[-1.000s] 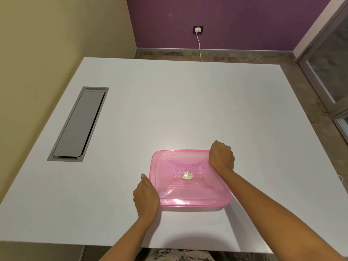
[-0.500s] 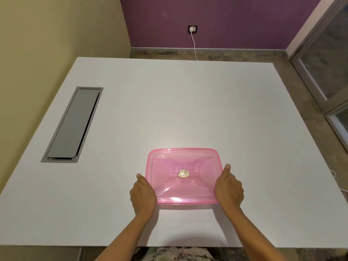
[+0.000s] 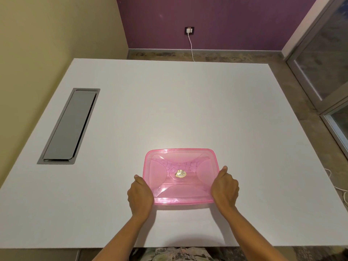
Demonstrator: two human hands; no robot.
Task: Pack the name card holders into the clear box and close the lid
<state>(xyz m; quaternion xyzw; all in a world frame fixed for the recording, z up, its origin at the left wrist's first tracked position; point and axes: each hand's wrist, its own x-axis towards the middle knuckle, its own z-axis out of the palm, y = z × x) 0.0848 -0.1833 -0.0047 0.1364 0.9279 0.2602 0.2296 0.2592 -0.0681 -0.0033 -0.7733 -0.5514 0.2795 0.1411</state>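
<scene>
A see-through pink plastic box (image 3: 180,162) with its lid on lies flat on the white table (image 3: 188,110), near the front edge. A small gold sticker (image 3: 180,173) sits at the lid's centre. Faint shapes show through the lid, too blurred to name. My left hand (image 3: 140,194) presses against the box's left side, thumb along the rim. My right hand (image 3: 225,187) clasps the right side the same way. Both hands grip the box between them.
A grey cable hatch (image 3: 69,127) is set into the table at the left. Beyond the table are a purple wall with a socket and white cable (image 3: 189,31), a yellow wall on the left and a glass door (image 3: 323,59) on the right.
My right hand has moved from pressing on the lid's far right corner down to the box's right side. The left hand stays on the left side. The box sits squarer to me.
</scene>
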